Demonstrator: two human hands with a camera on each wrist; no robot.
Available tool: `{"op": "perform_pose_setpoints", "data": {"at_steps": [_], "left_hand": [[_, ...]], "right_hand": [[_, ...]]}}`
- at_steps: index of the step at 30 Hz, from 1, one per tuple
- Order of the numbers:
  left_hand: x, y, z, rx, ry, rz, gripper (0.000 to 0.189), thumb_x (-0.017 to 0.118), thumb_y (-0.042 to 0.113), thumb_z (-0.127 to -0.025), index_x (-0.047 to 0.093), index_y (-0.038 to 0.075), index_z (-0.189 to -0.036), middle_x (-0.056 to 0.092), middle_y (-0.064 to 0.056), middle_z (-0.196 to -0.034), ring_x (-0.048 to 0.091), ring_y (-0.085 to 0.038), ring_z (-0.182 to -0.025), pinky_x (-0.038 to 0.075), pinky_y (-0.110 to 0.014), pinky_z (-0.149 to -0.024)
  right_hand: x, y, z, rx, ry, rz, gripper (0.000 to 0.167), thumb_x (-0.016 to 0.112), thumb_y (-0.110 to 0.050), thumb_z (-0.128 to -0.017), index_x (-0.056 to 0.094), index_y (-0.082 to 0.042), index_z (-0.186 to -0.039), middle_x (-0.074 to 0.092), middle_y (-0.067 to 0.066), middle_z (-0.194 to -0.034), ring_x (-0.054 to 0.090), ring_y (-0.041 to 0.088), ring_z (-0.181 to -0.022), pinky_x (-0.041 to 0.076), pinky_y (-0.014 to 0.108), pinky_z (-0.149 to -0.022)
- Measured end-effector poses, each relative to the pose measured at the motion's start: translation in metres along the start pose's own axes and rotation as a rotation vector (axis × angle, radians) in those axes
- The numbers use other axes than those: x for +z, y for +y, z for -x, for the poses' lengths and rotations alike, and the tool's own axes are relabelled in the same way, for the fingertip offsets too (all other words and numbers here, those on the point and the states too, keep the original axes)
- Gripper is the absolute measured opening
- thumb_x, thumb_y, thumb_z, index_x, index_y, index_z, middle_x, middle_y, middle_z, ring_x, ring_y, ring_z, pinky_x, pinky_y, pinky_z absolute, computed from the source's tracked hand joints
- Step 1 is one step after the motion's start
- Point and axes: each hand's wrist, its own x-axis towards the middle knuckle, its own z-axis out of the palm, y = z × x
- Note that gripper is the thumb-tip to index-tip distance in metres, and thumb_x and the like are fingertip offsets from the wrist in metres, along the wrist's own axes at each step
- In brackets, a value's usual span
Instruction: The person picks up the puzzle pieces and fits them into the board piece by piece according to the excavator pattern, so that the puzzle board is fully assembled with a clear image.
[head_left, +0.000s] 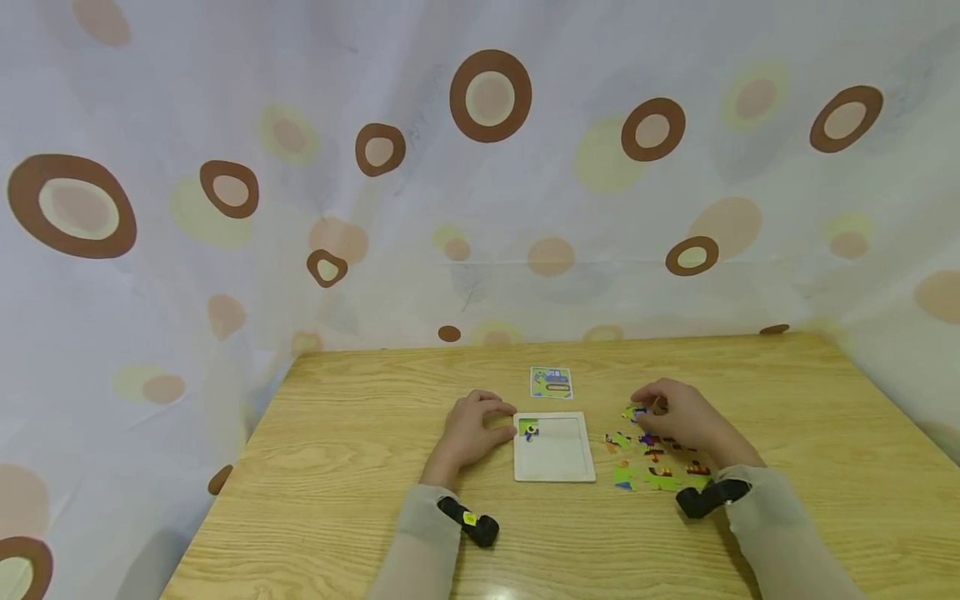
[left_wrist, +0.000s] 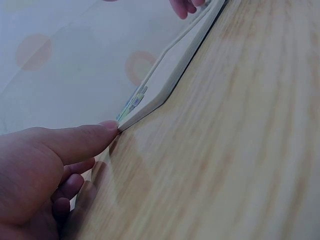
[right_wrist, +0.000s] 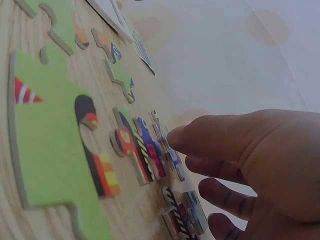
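Note:
A white square puzzle tray lies on the table, with one picture piece in its upper left corner. My left hand rests at the tray's left side; in the left wrist view the thumb touches the tray's corner. Over the loose jigsaw pieces to the right, my right hand has its thumb and fingers apart around a piece. In the right wrist view the thumb is close to several flat pieces; whether it touches one is hard to tell.
A small square picture card lies behind the tray. Loose green pieces are spread on the wooden table. A spotted cloth hangs behind the table. Each wrist wears a black camera mount.

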Motion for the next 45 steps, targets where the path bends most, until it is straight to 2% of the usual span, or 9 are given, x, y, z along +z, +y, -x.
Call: {"op": "perform_pose_setpoints", "data": {"at_steps": [10,17,22,27,33,38,45], "left_hand": [[0.0,0.0,0.0,0.006,-0.001,-0.002,0.027,0.074,0.031,-0.09,0.073,0.023,-0.116,0.053,-0.004,-0.132,0.043,-0.033,-0.124,0.031,-0.054,-0.103],[0.0,-0.002,0.0,0.008,0.003,-0.006,0.028,0.073,0.032,-0.091,0.073,0.023,-0.117,0.053,-0.004,-0.132,0.043,-0.033,-0.125,0.031,-0.054,-0.103],[-0.001,0.001,0.002,0.004,-0.008,0.007,0.028,0.073,0.031,-0.091,0.073,0.022,-0.118,0.052,-0.006,-0.133,0.043,-0.035,-0.125,0.03,-0.055,-0.104],[-0.001,0.001,0.002,0.009,-0.004,0.003,0.028,0.072,0.031,-0.091,0.072,0.022,-0.118,0.052,-0.005,-0.132,0.043,-0.033,-0.124,0.031,-0.055,-0.103],[-0.001,0.004,0.001,0.003,0.001,0.006,0.028,0.073,0.03,-0.091,0.073,0.022,-0.118,0.052,-0.005,-0.132,0.043,-0.033,-0.124,0.031,-0.055,-0.103],[0.001,0.005,0.0,0.008,0.006,0.016,0.028,0.073,0.03,-0.091,0.073,0.021,-0.118,0.052,-0.006,-0.132,0.043,-0.034,-0.124,0.03,-0.055,-0.103],[0.0,0.006,0.001,-0.015,-0.002,0.018,0.027,0.073,0.03,-0.091,0.073,0.021,-0.117,0.052,-0.006,-0.133,0.042,-0.035,-0.127,0.029,-0.056,-0.105]], "right_hand": [[0.001,0.005,0.002,-0.009,-0.025,0.002,0.03,0.068,-0.008,-0.092,0.065,0.004,-0.12,0.061,0.011,-0.108,0.053,0.023,-0.091,0.047,0.041,-0.078],[0.001,0.004,0.002,-0.048,-0.02,0.057,0.028,0.071,-0.012,-0.091,0.068,0.003,-0.114,0.061,0.009,-0.101,0.055,0.022,-0.087,0.049,0.041,-0.075],[0.001,0.006,0.0,-0.03,-0.004,0.068,0.028,0.076,-0.017,-0.088,0.071,0.0,-0.109,0.062,0.006,-0.098,0.055,0.02,-0.085,0.048,0.039,-0.074],[0.0,0.006,-0.001,-0.019,0.002,0.058,0.031,0.075,-0.022,-0.088,0.071,-0.002,-0.111,0.063,0.005,-0.098,0.054,0.019,-0.083,0.048,0.037,-0.072],[-0.002,-0.001,0.001,-0.026,0.016,0.038,0.034,0.075,-0.026,-0.089,0.07,-0.004,-0.116,0.063,0.004,-0.101,0.055,0.02,-0.086,0.049,0.037,-0.072],[-0.003,-0.008,0.001,-0.044,0.043,0.049,0.031,0.075,-0.025,-0.089,0.071,-0.006,-0.113,0.063,0.004,-0.099,0.055,0.022,-0.089,0.048,0.038,-0.073],[0.0,-0.021,-0.001,-0.105,0.078,0.051,0.027,0.074,-0.026,-0.09,0.073,-0.01,-0.112,0.065,0.001,-0.101,0.056,0.024,-0.095,0.047,0.042,-0.079]]}}
